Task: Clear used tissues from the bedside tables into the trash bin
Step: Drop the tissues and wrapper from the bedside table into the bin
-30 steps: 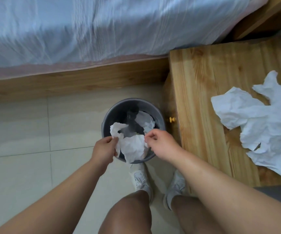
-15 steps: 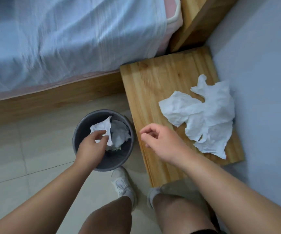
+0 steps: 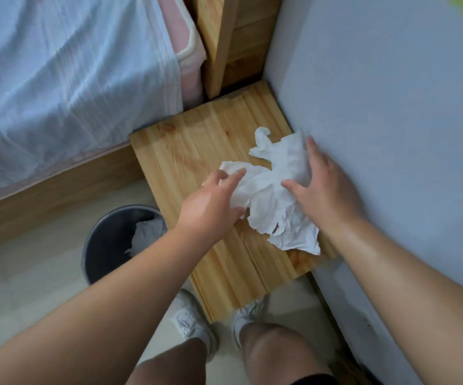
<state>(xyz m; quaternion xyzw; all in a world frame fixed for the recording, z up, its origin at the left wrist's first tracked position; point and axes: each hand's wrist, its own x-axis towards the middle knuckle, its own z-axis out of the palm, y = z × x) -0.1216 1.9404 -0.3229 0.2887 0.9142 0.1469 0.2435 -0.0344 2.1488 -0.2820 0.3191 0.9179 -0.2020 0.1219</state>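
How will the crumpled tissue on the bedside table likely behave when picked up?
Probably floppy: the crumpled tissue lies in limp folds on the bedside table. Likely light and easily torn, given its thin, ragged edges. It should bunch readily between the left hand and right hand flanking it.

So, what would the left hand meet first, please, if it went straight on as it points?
The crumpled tissues on the bedside table, almost at once; whether the left hand already touches them is unclear.

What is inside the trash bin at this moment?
White crumpled tissue lies inside the trash bin. The left arm covers the bin's near side, so what is there cannot be seen.
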